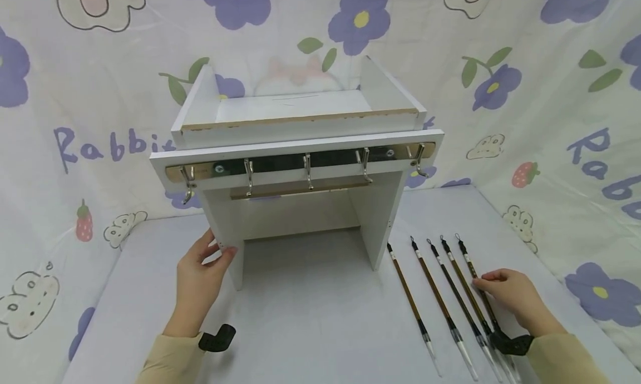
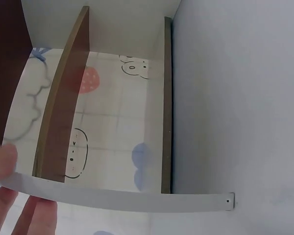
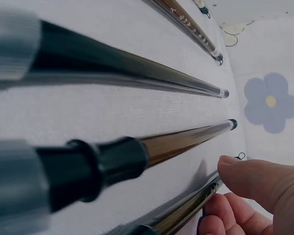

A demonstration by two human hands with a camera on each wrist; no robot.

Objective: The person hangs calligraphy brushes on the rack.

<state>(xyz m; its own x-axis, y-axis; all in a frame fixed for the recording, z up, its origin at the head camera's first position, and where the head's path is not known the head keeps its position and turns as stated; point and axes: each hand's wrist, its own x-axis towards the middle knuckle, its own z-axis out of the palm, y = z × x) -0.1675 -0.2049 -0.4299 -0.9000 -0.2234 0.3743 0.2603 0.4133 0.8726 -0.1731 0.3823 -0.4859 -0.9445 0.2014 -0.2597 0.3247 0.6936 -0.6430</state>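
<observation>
A white desktop rack (image 1: 300, 129) stands upright at the centre, with an open shelf on top and a strip of metal hooks (image 1: 307, 172) across its front. My left hand (image 1: 197, 281) grips the front edge of its left side panel (image 2: 122, 199), thumb on one face and fingers on the other. To the right of the rack, several calligraphy brushes (image 1: 434, 278) lie side by side, clear caps toward me and hanging loops away. Between thumb and fingers, my right hand (image 1: 516, 295) pinches the handle of the rightmost brush (image 3: 196, 200), which lies close to the tabletop.
A white cloth (image 1: 310, 328) covers the table. Behind and at both sides hangs a curtain (image 1: 425, 55) printed with flowers and rabbits. Black camera mounts (image 1: 217, 339) sit at both wrists, the right one over the lower ends of the brushes.
</observation>
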